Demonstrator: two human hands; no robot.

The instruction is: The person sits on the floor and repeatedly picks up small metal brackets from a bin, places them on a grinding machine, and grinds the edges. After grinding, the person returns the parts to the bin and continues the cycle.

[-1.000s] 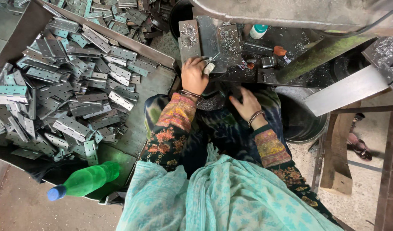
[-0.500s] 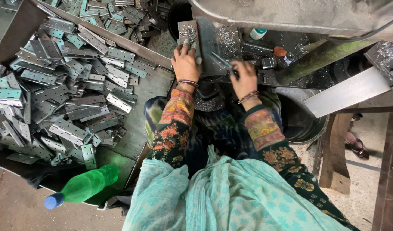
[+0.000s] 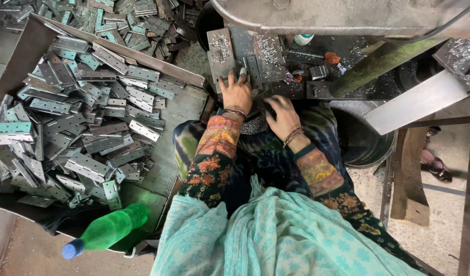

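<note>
Both hands have slid lower: left hand (image 3: 237,92) presses open on a metal hinge (image 3: 254,72) mid-frame, right hand (image 3: 282,115) curls loosely, empty; a heaped hinge tray (image 3: 181,110) waits left.

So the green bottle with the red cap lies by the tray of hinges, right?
Not quite: the cap is blue, not red. The head view shows the green bottle lying by the tray of hinges.
</note>
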